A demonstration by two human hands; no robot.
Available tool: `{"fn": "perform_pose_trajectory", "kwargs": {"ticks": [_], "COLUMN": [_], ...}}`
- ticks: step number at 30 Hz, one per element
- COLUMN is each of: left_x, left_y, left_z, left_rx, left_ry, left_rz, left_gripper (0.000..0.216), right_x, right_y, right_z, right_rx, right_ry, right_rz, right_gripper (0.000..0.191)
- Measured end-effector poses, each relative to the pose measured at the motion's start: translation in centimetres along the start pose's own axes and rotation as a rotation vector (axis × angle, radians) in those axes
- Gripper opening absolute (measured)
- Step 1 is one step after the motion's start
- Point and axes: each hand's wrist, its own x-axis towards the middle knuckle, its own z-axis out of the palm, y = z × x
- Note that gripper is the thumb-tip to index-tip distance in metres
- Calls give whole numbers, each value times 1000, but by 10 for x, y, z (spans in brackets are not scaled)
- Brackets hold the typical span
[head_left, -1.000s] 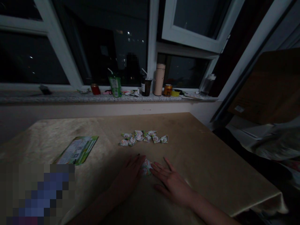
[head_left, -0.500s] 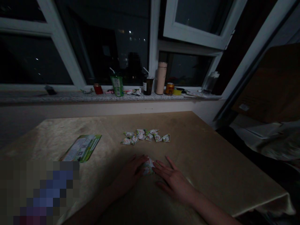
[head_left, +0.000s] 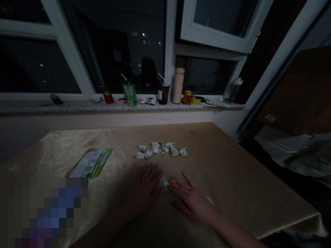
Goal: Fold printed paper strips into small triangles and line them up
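Between my hands a small white-and-green candy wrapper [head_left: 162, 184] lies on the cloth-covered table [head_left: 227, 179]. My left hand [head_left: 146, 187] is open, its fingers stretched out at the wrapper's left edge. From the other side my right hand [head_left: 190, 196] lies open too, with fingertips on the wrapper's right edge. Whether the wrapper has anything inside is too dark to tell. Beyond my hands, several twist-wrapped candies [head_left: 156, 148] sit in a loose cluster. A green-and-white candy bag [head_left: 90, 162] rests flat to the left.
On the windowsill [head_left: 144, 108] behind the table stand a green cup [head_left: 129, 92] with a straw, a dark drink cup [head_left: 163, 93], a pink flask [head_left: 178, 85], an orange can [head_left: 187, 97] and a red jar [head_left: 108, 97]. A cardboard box [head_left: 297, 93] is at the right.
My left hand has spread its fingers and shifted slightly forward and left, uncovering more of the wrapper. My right hand has hardly moved.
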Motion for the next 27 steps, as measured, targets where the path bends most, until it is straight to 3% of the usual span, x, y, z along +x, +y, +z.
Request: {"fn": "perform_pose_trajectory", "kwargs": {"ticks": [5,11,20,27], "left_x": [1,1,-2,-2], "left_y": [0,3,7,4], "left_z": [-9,-15,-15,-13], "left_rx": [-118,-347,-519,-639], "left_ry": [-54,36,25,39], "left_rz": [-11,-61,-187,-222], "left_gripper": [43,45,45,52], "right_x": [-1,-1,4,28], "right_y": [1,0,14,26], "right_z": [2,-1,2,4], "right_rx": [7,32,132,203], "right_ry": [-5,31,244,252], "right_rz": [-3,10,165,196], "right_gripper": [45,39,41,17]}}
